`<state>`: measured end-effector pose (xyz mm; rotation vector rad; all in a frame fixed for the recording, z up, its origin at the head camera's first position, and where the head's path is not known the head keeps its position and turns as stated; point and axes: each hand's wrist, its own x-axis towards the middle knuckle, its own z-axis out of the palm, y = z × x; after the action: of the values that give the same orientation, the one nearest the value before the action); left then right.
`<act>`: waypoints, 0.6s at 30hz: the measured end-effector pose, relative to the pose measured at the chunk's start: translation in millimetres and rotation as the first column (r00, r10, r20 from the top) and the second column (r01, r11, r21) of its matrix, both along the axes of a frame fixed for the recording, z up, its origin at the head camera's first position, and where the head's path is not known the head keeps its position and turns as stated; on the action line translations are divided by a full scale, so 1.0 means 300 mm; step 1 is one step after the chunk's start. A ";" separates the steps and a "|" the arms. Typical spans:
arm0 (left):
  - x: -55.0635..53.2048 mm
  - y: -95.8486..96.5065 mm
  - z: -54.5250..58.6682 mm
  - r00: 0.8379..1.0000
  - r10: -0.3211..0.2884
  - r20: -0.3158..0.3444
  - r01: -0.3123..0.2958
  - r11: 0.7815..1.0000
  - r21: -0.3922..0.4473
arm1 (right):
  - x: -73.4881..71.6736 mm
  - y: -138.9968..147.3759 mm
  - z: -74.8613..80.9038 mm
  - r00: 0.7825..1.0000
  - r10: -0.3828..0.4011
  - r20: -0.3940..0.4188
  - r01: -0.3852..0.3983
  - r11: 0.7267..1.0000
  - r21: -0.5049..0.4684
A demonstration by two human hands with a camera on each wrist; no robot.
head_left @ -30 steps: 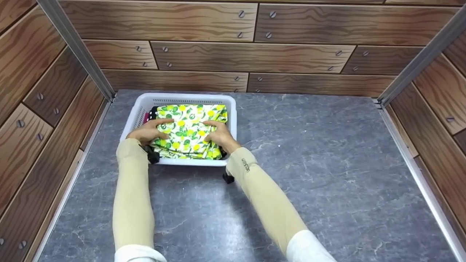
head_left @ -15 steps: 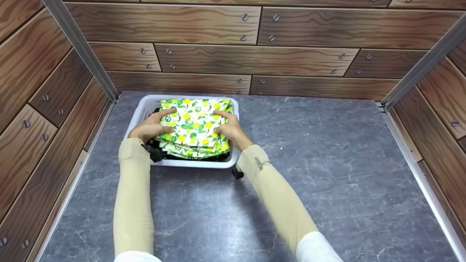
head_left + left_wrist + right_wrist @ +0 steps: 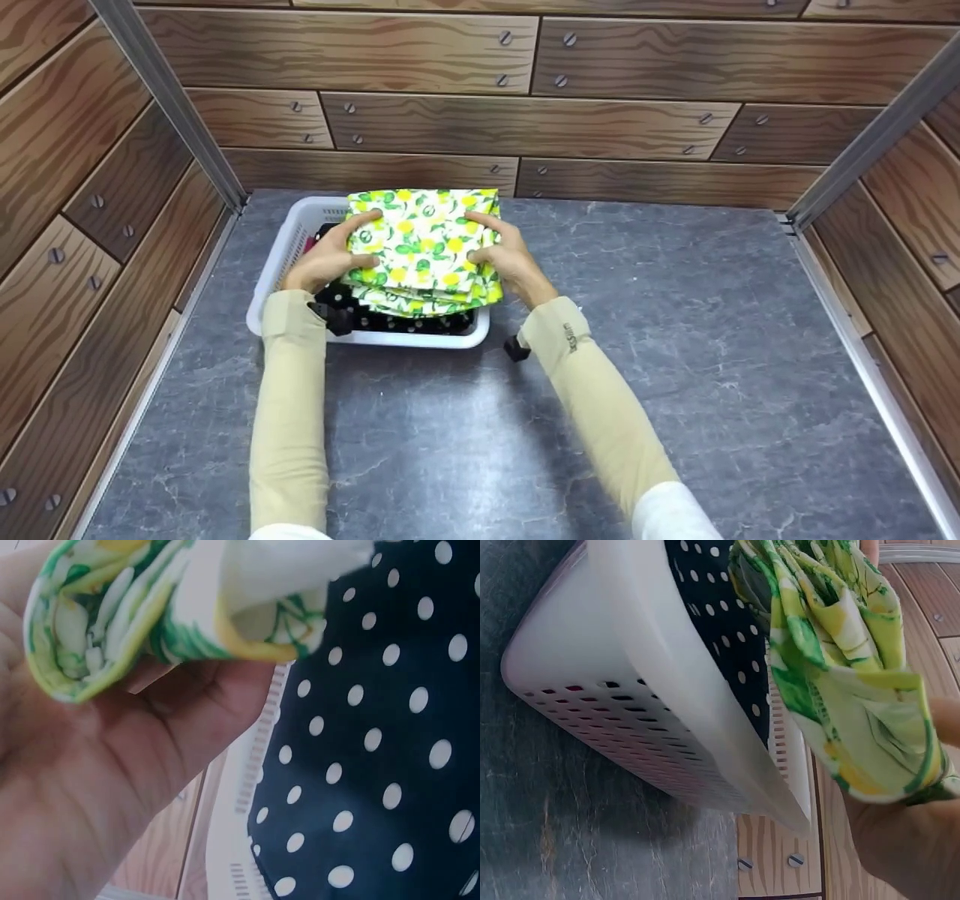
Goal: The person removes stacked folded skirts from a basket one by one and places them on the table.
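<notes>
A folded lemon-print cloth (image 3: 424, 244), white with yellow lemons and green leaves, is held up over the right part of a white plastic basket (image 3: 405, 340). My left hand (image 3: 328, 259) grips its left edge, and my right hand (image 3: 511, 255) grips its right edge, thumbs and fingers spread across the top. Several folded layers show at the cloth's side in the right wrist view. Beneath it in the basket lies a black cloth with white dots (image 3: 375, 735). The left wrist view shows a gap between the lemon cloth and the dotted one.
The basket stands on a grey marbled tabletop (image 3: 675, 337) near the back left. Wood-patterned panels (image 3: 600, 127) rise behind and on both sides. Something pinkish-red (image 3: 310, 244) shows at the basket's left inside.
Both hands have lifted the lemon-print cloth up out of the basket and shifted it to the right. More of the black dotted cloth below is uncovered.
</notes>
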<state>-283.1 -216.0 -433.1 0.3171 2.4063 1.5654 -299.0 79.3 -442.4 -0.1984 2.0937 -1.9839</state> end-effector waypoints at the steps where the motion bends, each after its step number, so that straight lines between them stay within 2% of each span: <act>1: 0.000 0.007 0.000 1.000 0.001 0.000 -0.001 1.000 0.013 | 0.000 0.003 0.000 1.000 -0.009 -0.002 0.009 1.000 -0.008; 9: 0.003 0.061 -0.001 0.999 0.022 -0.029 -0.019 0.996 0.087 | 0.004 0.010 -0.008 0.994 -0.104 -0.024 0.104 0.995 -0.012; 14: 0.007 0.089 0.008 0.999 0.040 -0.035 -0.035 0.991 0.133 | 0.004 0.038 0.001 0.993 -0.113 -0.040 0.113 0.994 -0.013; 18: 0.001 0.115 0.019 0.997 0.040 -0.069 -0.031 0.991 0.128 | -0.003 0.068 0.021 0.993 -0.112 -0.034 0.110 0.993 -0.042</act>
<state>-282.9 -181.5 -427.5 0.3624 2.3819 1.7552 -300.0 99.6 -436.2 -0.1284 2.1323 -2.1015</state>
